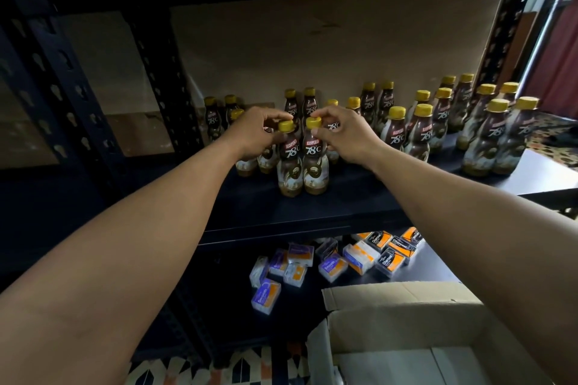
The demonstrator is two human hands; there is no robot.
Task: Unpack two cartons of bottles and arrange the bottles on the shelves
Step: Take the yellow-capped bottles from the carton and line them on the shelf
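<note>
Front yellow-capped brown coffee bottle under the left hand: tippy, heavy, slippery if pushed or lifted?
Tall and narrow, the yellow-capped brown coffee bottle probably tips rather than slides if pushed up high, where the left hand pinches its cap. It looks full, so likely heavy for its size. The glossy printed sleeve may be slippery; the cap seems the surer hold.

Looks like a small shop or its stockroom. Told by dark metal shelving (344,203) with slotted uprights, stocked with many identical yellow-capped coffee bottles (420,131) in paired rows. Told also by small packaged boxes (333,267) in purple, orange and black on the shelf below, and by an open cardboard carton (406,319) low in front.
</note>
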